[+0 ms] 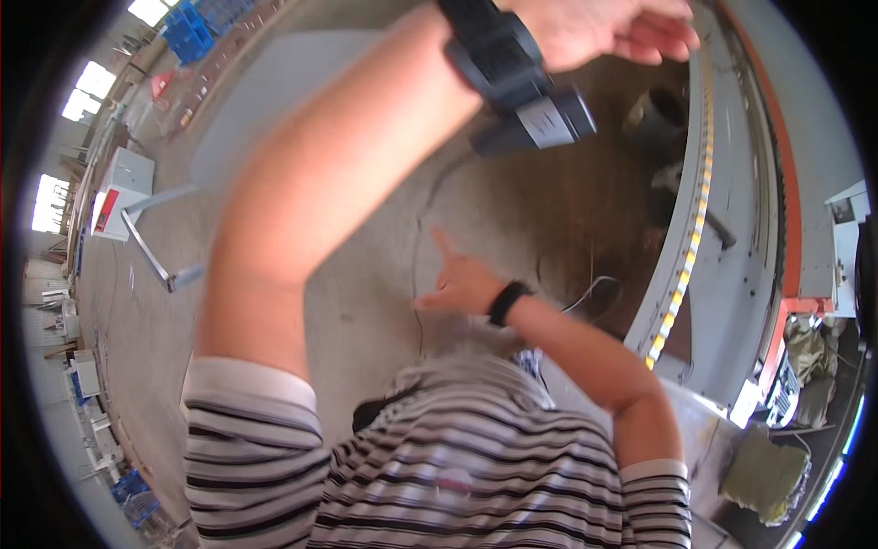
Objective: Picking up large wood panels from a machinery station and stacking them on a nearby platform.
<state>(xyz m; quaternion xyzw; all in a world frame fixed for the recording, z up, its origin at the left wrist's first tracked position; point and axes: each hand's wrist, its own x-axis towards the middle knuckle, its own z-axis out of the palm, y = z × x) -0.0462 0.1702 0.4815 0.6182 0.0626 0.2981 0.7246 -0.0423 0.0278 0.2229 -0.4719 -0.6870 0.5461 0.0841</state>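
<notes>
Looking down, my left hand [581, 35] seems just left of the far end of the grey machine [752, 256], way nearer it than my right hand [468, 285]. Both loosely spread, nothing gripped afaict. The machine's yellow-white strip [677, 298] runs lengthwise away from me.

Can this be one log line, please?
Left hand: stretched forward, nothing visibly held | Right hand: above smooth grey floor, nothing visibly held | Right side: long grey metal frame with yellow-and-white edge
</notes>
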